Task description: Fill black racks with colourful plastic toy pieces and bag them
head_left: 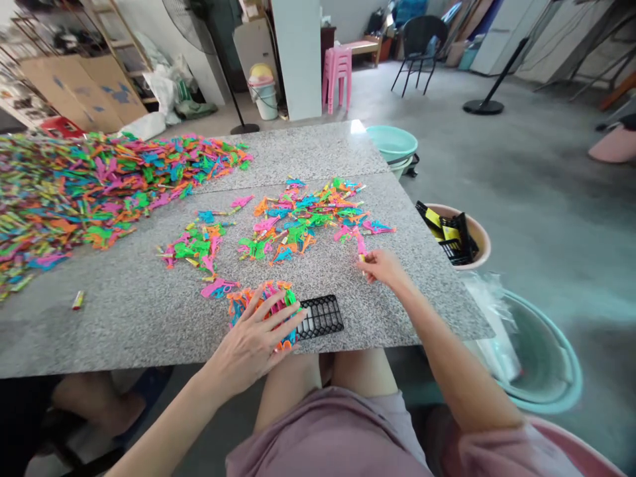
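A person sits at a speckled grey table (407, 315). The left hand (256, 331) spreads over colourful pistol-shaped toys (236, 308) packed in part of a black lattice tray (325, 317). The right hand (382, 268) pinches a pink toy (360, 246). Beyond lies a loose pile (308, 215), with a huge heap (99, 185) at far left.
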`<state>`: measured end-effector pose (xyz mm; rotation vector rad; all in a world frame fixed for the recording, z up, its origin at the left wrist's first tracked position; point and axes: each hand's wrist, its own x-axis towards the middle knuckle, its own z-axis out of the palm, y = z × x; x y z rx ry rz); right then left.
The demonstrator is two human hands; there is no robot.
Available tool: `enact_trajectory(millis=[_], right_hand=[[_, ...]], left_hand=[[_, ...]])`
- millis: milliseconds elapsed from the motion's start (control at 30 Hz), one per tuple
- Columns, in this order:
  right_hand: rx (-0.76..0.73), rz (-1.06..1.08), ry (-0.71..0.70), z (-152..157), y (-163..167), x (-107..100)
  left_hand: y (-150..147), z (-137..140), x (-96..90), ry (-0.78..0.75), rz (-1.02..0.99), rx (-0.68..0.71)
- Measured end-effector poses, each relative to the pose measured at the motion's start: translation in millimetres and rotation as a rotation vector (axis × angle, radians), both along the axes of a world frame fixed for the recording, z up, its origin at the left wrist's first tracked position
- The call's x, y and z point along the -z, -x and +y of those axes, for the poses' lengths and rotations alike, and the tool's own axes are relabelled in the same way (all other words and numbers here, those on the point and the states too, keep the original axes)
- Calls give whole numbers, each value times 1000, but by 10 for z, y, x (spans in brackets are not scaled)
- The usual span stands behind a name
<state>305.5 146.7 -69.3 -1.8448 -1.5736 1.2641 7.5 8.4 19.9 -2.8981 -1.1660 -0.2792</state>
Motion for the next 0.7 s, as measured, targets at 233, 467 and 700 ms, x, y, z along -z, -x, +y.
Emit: enact_trajectory(millis=[233,467,700], right_hand=[[-213,273,-160,-1202,822,155],[-458,-253,-281,-1222,1136,-22],[-566,-451,-290,-1363,1312,-109]], left_hand=[[-40,-3,16,75,26,-40],[-112,-21,19,88,-22,-74],[-136,-20,22,113,-30,-92]])
